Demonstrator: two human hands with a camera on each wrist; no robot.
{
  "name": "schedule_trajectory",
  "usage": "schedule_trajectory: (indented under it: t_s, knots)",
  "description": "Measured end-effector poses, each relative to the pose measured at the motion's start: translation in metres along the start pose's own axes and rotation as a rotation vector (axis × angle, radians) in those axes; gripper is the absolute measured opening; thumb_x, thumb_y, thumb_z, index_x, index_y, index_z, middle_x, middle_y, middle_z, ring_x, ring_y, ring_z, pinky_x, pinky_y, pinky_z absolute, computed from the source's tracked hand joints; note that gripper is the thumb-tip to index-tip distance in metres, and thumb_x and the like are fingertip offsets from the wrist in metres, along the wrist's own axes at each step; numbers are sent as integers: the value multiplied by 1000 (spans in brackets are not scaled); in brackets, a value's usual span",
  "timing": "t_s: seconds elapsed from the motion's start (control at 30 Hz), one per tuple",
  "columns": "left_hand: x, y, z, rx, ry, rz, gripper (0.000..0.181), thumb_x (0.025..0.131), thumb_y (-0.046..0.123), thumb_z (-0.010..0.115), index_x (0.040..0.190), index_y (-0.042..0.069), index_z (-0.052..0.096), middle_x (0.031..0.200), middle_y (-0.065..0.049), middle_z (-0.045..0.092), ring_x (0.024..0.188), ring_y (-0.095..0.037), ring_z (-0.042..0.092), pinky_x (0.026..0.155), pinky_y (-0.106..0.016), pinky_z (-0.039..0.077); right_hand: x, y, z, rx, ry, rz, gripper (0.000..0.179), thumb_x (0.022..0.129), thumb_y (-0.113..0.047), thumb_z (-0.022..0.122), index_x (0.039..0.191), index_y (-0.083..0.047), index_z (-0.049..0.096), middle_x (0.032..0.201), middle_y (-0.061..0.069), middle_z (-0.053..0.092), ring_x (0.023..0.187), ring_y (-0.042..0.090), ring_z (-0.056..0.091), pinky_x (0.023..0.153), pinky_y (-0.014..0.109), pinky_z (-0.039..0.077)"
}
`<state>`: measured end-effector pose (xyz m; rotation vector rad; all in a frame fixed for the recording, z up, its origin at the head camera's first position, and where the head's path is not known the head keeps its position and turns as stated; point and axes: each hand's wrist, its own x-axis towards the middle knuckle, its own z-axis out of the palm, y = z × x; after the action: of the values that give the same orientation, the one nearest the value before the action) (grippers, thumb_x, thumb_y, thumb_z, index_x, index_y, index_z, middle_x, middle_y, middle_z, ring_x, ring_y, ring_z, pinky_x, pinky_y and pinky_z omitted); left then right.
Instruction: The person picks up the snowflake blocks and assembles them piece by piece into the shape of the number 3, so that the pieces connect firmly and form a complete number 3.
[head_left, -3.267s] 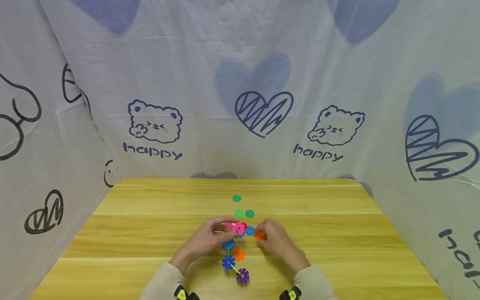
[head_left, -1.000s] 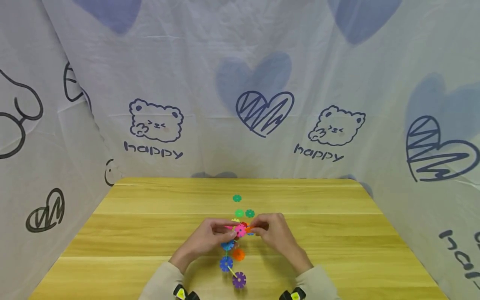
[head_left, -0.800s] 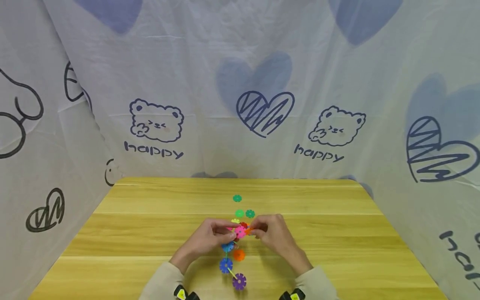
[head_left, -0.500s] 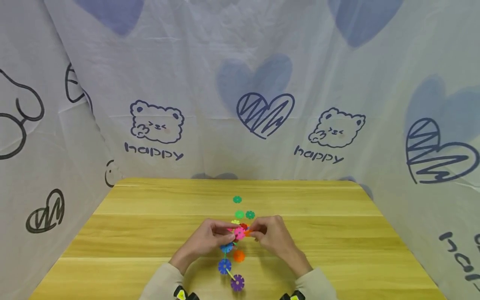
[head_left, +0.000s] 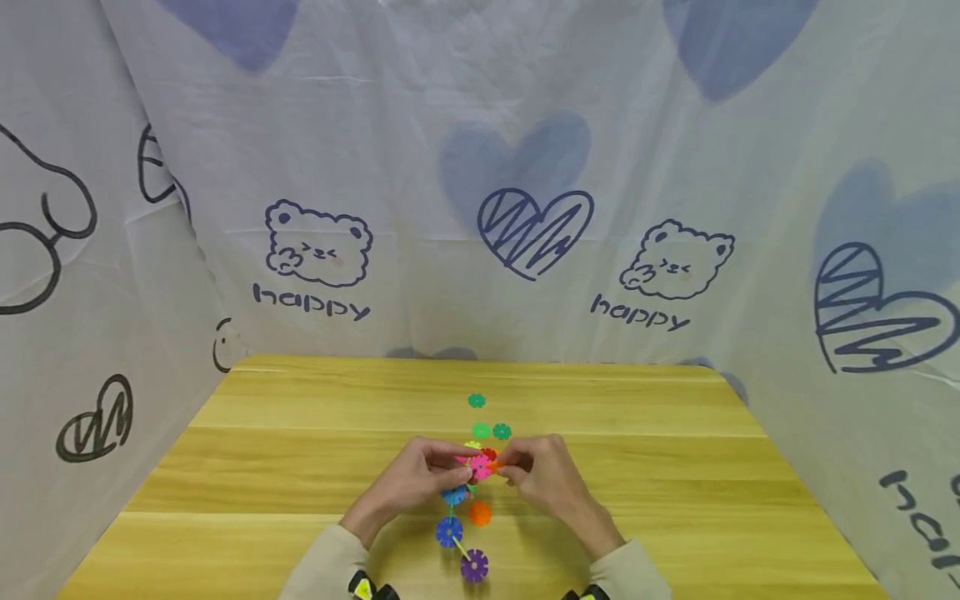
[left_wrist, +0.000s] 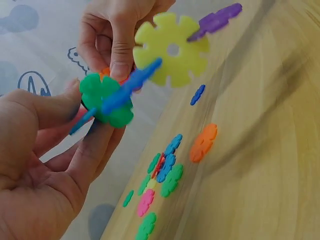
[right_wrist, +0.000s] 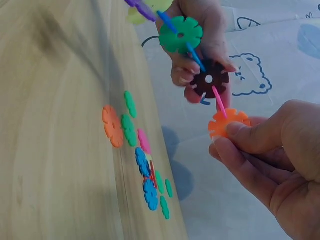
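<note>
Above the table, slotted plastic snowflake discs are joined in a chain. My left hand point(head_left: 420, 477) pinches the chain around a dark brown disc point(right_wrist: 217, 84). Green point(right_wrist: 171, 41), yellow point(left_wrist: 186, 47) and purple point(head_left: 474, 567) discs belong to the chain, linked by blue discs such as the one point(head_left: 449, 532) in the head view. My right hand point(head_left: 553, 479) pinches an orange disc point(right_wrist: 220, 125) between thumb and fingers. In the right wrist view it meets the edge of a pink disc point(right_wrist: 219, 101), which is slotted into the brown one. How deeply they interlock is unclear.
Loose discs lie on the wooden table point(head_left: 660, 450): an orange one point(head_left: 480, 513) under the chain, green ones point(head_left: 477, 401) farther back, plus pink point(left_wrist: 146, 202) and blue point(left_wrist: 173, 144) ones in a cluster. A printed cloth point(head_left: 420, 275) hangs behind and at the sides.
My right hand has lifted the orange disc from the right and brought it leftward to the pink disc. The chain's purple end has swung slightly down and left. My left hand stays put.
</note>
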<state>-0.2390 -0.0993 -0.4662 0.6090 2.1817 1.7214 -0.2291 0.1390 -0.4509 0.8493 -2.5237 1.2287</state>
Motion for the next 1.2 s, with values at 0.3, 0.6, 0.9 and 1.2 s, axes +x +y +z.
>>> schedule_trajectory:
  t_s: [0.3,0.6,0.9,1.2]
  knots:
    - [-2,3,4,-10,23,-80,39,94,32,77,124,8,72,104,-13,78,92,-19,73,76,-30,56,1,6,-1,33,-30,20,5,85,0,81,85,-5,79,81,8,78,69,7,71,64,18,59]
    - [-1,2,3,25,36,-86,44,92,32,79,127,7,70,101,-12,75,88,-17,69,72,-31,54,1,14,-14,-17,-20,125,8,91,-4,77,98,-8,78,92,7,79,76,16,74,69,20,59]
    - [-1,0,1,3,23,-89,45,93,30,79,129,6,69,100,-13,74,81,-16,68,66,-27,53,-7,36,-29,-236,-74,363,10,88,0,78,96,-6,77,96,8,77,83,19,72,73,33,61]
    - [-1,2,3,-4,21,-86,43,93,28,78,129,5,69,97,-8,72,78,-15,65,64,-26,53,-15,53,-23,-386,-163,307,18,76,1,87,88,-5,76,89,6,73,85,20,66,82,42,59]
